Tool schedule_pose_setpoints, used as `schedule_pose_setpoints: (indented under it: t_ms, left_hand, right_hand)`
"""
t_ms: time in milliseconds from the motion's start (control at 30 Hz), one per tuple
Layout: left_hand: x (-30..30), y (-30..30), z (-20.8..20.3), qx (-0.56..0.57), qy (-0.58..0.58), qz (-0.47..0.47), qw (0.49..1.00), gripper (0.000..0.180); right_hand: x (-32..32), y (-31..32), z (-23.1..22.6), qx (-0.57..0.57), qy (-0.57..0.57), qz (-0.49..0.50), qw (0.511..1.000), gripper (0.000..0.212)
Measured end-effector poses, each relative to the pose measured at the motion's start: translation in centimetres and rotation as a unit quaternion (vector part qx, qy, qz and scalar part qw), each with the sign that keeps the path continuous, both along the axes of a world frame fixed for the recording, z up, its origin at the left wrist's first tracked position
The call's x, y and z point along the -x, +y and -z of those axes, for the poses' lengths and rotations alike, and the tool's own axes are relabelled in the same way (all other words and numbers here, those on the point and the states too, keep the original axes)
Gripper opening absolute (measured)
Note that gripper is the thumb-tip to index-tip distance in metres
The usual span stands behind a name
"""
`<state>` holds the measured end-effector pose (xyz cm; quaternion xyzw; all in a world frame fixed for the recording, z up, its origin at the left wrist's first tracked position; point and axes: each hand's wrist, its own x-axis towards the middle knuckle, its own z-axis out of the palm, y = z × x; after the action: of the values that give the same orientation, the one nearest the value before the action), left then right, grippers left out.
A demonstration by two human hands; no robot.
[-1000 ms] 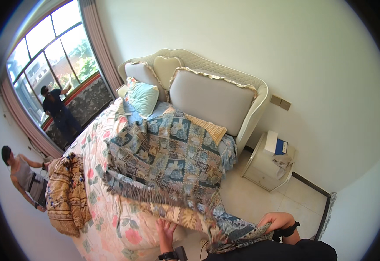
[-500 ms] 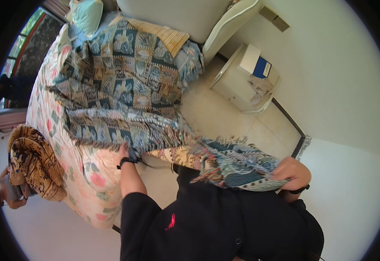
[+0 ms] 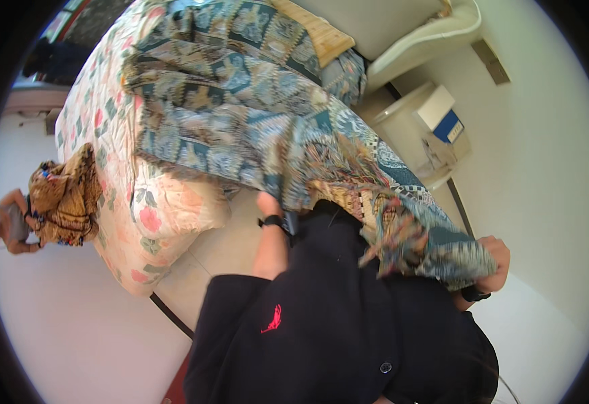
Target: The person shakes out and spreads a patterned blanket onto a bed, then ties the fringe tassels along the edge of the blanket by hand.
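A fringed woven blanket, patterned in teal, grey and beige squares, lies rumpled over the bed and stretches across to my right side. My right hand is closed round a bunched end of it, off to the right of my body. At its near edge, my left hand has the fabric in a grip, the fingers partly hidden by cloth. Between both hands the blanket hangs in folds, its tan underside and a blurred tangle of fringe showing.
The bed has a floral quilt, a striped beige pillow and a cream headboard. Beside it stands a nightstand holding a white and blue box. At left, another person holds a brown patterned blanket.
My left hand has moved right with the blanket's edge, away from the quilt. More blanket now stretches toward my right hand. The view has shifted, and the other person's brown blanket has changed shape.
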<state>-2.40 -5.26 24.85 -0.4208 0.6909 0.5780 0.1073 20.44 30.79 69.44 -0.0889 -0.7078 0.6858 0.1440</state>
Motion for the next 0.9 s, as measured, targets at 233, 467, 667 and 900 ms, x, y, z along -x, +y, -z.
schedule_pose_setpoints:
  t_ms: [233,467,667,900]
  left_hand:
    - [3.4,-12.3,-13.0,0.319,0.257,0.313,0.857,0.019]
    - [-13.5,-24.4,-17.7,0.100,0.104,0.030,0.989,0.054]
    - [-12.6,-15.4,-16.4,-0.247,-0.091,-0.001,0.965,0.039]
    - [-1.0,-2.8,-31.2,0.028,0.214,0.669,0.711,0.032]
  right_hand:
    - [9.4,2.8,4.0,0.202,-0.107,0.150,0.962,0.036]
    - [11.2,0.2,16.2,-0.075,-0.367,0.096,0.922,0.073]
    - [13.8,-8.6,18.7,-0.138,-0.303,-0.041,0.942,0.063]
    - [23.5,-21.1,15.5,0.149,-0.285,-0.333,0.886,0.058]
